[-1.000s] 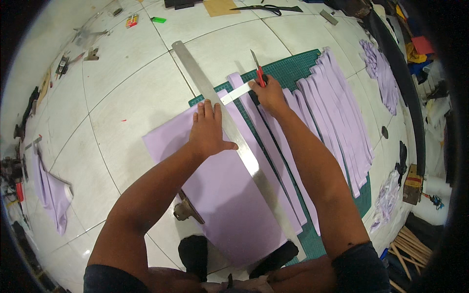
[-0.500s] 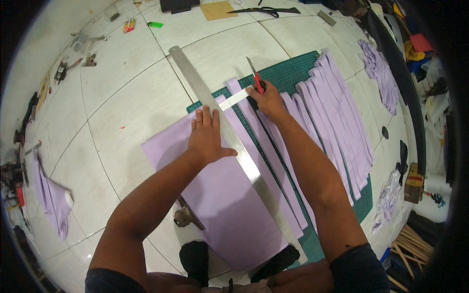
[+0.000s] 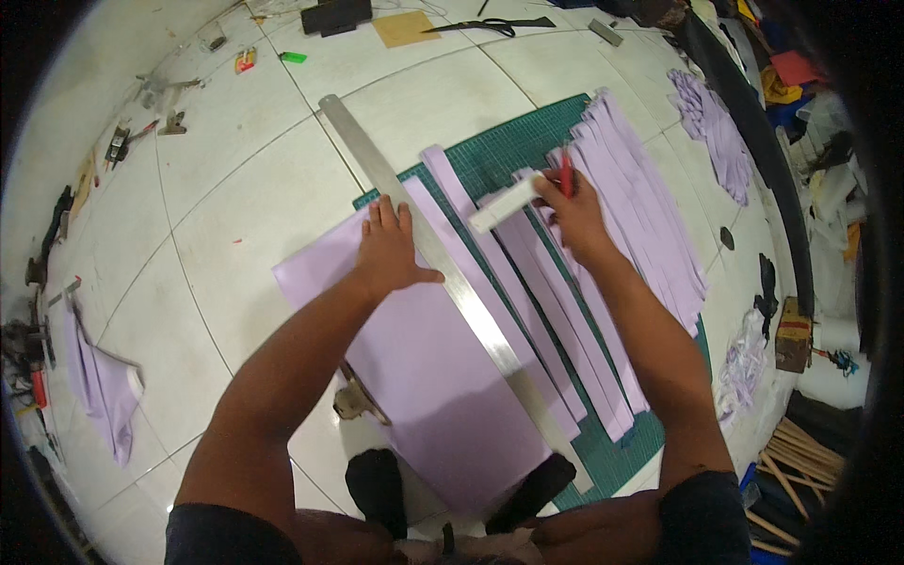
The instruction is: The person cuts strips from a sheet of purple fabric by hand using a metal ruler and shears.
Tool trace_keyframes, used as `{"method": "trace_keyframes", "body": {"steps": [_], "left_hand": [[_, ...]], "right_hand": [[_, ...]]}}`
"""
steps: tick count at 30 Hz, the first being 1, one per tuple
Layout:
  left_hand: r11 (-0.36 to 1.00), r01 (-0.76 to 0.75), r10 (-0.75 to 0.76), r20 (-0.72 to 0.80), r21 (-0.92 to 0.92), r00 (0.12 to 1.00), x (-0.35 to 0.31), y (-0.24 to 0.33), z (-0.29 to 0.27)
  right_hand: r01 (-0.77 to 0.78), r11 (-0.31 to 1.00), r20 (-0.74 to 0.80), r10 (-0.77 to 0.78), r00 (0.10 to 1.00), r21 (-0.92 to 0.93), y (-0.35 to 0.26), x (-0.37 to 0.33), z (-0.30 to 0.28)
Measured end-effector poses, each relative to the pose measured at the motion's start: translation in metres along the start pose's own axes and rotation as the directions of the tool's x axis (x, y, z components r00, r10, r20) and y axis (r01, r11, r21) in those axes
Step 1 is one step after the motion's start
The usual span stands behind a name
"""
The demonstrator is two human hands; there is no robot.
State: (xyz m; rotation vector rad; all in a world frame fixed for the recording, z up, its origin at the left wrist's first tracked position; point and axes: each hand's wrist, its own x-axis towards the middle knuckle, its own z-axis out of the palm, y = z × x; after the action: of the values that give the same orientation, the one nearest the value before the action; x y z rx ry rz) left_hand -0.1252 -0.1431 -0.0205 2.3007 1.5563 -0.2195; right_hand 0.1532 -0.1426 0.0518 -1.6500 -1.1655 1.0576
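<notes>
My left hand point(image 3: 388, 252) lies flat with fingers spread on a folded lavender cloth point(image 3: 424, 386), its fingertips and thumb against a long steel ruler point(image 3: 482, 325). The ruler runs diagonally along the cloth's right part. In my right hand point(image 3: 586, 224) are a red-handled utility knife point(image 3: 567, 177), pointing away from me, and a short white ruler point(image 3: 507, 204) that sticks out to the left, slightly blurred. This hand is over lavender cut strips point(image 3: 565, 320), which lie side by side on a green cutting mat point(image 3: 508, 139). More strips point(image 3: 650, 217) are bunched at the mat's right.
A bulldog clip point(image 3: 356, 400) grips the cloth's left edge, near my black-socked feet point(image 3: 377, 490). Black scissors point(image 3: 504, 26) and a green lighter point(image 3: 294, 57) lie on the tiles at the far side. Cloth scraps point(image 3: 711, 132) and wooden sticks point(image 3: 800, 457) are to the right.
My right hand has moved right and slightly nearer, carrying the knife and white ruler away from the steel ruler. Several strips have shifted right. My left hand stays nearly in place.
</notes>
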Motion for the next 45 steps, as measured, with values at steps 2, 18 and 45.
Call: {"method": "trace_keyframes", "body": {"steps": [2,18,45], "left_hand": [[1.000,0.001,-0.002,0.026,0.023,1.000,0.007,0.003,0.006],[0.996,-0.033,0.039,-0.074,0.081,0.997,0.012,-0.011,0.019],[0.989,-0.088,0.103,-0.130,0.118,0.986,0.013,-0.032,0.027]], "right_hand": [[-0.058,0.997,0.013,0.059,0.998,-0.057,-0.001,-0.043,-0.056],[-0.483,0.875,-0.307,0.452,0.838,-0.028,0.166,-0.356,-0.199],[-0.283,0.937,-0.363,0.342,0.867,0.206,0.190,-0.368,-0.202]]}}
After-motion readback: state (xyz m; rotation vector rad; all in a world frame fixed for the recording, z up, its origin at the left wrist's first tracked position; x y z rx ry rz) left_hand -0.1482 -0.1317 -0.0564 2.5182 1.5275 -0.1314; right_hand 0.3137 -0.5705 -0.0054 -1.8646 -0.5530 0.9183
